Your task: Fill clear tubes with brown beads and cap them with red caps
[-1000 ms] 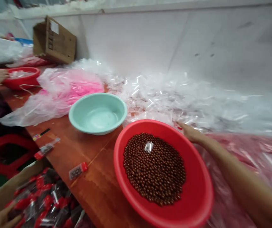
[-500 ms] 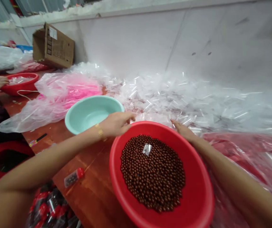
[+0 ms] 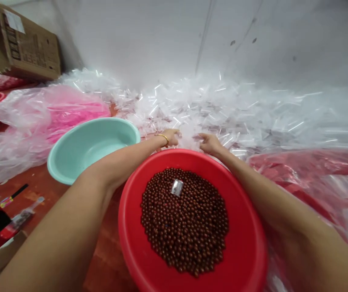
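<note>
My left hand (image 3: pixel 171 137), with a gold bracelet at the wrist, reaches beyond the far rim of a red basin (image 3: pixel 243 251). Its fingers are partly spread at the near edge of a heap of clear plastic tubes (image 3: pixel 186 109). Opposite it, my right hand (image 3: pixel 209 144) has its index finger stretched out towards the left, the other fingers bent. Nothing shows in either hand; whether the fingertips touch the plastic is hard to tell. Many shiny brown beads (image 3: pixel 189 227) fill the middle of the basin, and a small clear packet (image 3: pixel 177 187) lies on them.
To the left stands a pale green basin (image 3: pixel 70 158). Behind it lies a plastic bag with pink contents (image 3: pixel 73 117), near a cardboard box (image 3: pixel 34 48) by the wall. A bag of red pieces (image 3: pixel 298 174) lies at right. A small filled tube (image 3: pixel 22 217) is at lower left.
Both hands have moved forward past the red basin's far rim and closer together, into the edge of the clear plastic heap. The view has shifted right; the co-worker's hands are out of sight.
</note>
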`<state>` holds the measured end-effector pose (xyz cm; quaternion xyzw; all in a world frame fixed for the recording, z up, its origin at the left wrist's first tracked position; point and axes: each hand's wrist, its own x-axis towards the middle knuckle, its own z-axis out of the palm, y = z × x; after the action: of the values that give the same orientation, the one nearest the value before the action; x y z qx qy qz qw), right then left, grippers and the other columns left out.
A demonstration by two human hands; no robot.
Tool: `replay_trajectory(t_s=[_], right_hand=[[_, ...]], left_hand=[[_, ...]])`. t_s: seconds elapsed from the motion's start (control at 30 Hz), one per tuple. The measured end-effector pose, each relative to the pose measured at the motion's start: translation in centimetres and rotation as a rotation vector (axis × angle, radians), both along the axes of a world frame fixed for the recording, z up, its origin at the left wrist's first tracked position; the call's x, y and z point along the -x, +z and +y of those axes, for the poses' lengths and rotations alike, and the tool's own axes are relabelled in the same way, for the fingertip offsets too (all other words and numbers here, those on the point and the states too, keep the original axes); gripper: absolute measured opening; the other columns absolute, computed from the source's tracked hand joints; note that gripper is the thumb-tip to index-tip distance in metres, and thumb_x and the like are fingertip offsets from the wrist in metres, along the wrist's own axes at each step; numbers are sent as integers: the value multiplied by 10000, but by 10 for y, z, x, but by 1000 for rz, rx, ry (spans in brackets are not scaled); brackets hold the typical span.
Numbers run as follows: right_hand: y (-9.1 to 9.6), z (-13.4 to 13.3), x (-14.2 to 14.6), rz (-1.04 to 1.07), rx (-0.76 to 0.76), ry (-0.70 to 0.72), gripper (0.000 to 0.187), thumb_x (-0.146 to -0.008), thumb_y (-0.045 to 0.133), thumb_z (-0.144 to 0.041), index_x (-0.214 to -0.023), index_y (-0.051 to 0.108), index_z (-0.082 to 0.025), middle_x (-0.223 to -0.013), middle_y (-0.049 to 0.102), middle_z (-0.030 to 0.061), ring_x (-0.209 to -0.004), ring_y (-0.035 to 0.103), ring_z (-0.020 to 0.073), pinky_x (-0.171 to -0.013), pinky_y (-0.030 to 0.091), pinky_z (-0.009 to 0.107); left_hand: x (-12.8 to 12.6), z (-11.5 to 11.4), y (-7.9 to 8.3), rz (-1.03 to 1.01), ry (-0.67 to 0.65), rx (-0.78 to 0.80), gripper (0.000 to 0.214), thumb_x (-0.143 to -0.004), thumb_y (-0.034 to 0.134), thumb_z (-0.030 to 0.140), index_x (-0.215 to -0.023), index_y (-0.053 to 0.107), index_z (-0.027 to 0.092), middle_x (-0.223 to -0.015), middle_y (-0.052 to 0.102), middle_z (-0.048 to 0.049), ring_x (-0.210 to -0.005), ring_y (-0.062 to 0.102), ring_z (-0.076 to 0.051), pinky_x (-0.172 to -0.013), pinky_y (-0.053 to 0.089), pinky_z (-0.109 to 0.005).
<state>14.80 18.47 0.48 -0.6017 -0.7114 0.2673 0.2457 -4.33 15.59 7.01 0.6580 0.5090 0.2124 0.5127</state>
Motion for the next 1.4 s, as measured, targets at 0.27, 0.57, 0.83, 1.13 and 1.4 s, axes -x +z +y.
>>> replay_trajectory(t_s=[0.27,0.57,0.83,1.13,1.4], right_hand=[[59,-42,23,202,-125,12,439,-607,464,-119,-986,687,-120,-515,562,-34,-380,409,74,-387,363,203],[41,-123,65,-449,-73,276,461,-759,541,-189,-1215,592,-141,-1177,635,119,-1026,605,251,-839,485,332],[59,-182,69,-64,96,275,369,-906,374,-338,-1049,651,-141,-1029,668,104,-859,636,193,-665,514,280],[44,-219,67,782,537,123,380,-574,775,-425,-803,610,-171,-653,612,-23,-553,582,79,-462,484,173],[47,-239,67,934,485,83,277,-685,688,-380,-847,594,-177,-723,611,-24,-559,584,74,-457,463,173]], left_hand=[[2,-28,29,460,-119,-637,414,-627,523,17,-1019,602,125,-842,613,-81,-910,569,-248,-797,403,-330],[41,-139,10,979,-253,-584,305,-852,396,147,-1109,550,92,-1007,645,-166,-959,625,-259,-764,472,-333],[56,-184,-3,863,-173,-589,258,-857,414,240,-1005,591,123,-987,670,-137,-956,636,-271,-776,492,-356],[48,-204,-15,201,214,-379,572,-727,595,171,-1274,434,130,-979,673,-90,-870,639,-196,-778,498,-308],[30,-209,-13,-249,218,-212,323,-776,539,379,-977,599,133,-993,664,-79,-923,621,-179,-796,493,-277]])
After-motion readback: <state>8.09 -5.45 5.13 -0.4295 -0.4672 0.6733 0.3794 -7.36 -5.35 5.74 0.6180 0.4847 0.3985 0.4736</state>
